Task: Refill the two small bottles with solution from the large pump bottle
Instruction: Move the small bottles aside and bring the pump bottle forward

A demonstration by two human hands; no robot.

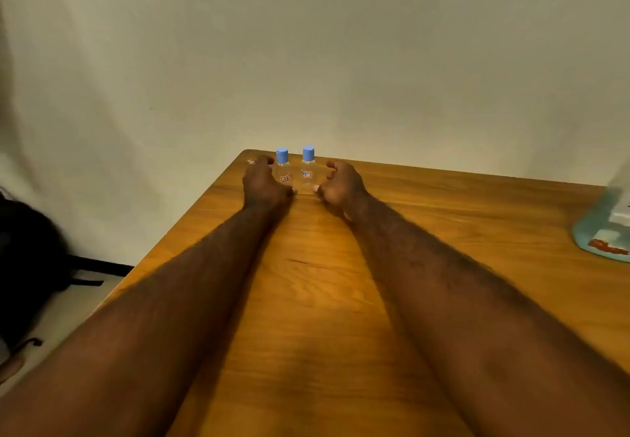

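Worktop: wooden, fills the lower centre and right of the frame; its far corner sits near the centre.
Left small bottle: clear, blue cap, small red-edged label, upright at that far corner.
Right small bottle: looks the same, upright just to the right of the first, with a narrow gap between them.
Left hand: close against the left side of the left small bottle, forefinger curved up by the cap, thumb tip low in front of the base. The grip is half-closed about the bottle, but the view is too small and soft to tell whether it has hold.
Right hand: just right of the right small bottle, with a gap between them. The grip is loosely curled, fingers and thumb apart, holding nothing.
Large pump bottle: cut off by the right edge of the frame, pale blue-green with a printed label, well apart from both hands.
Wall: plain and pale, upper half of the frame.
Dark bag: left edge of the frame, off the worktop.
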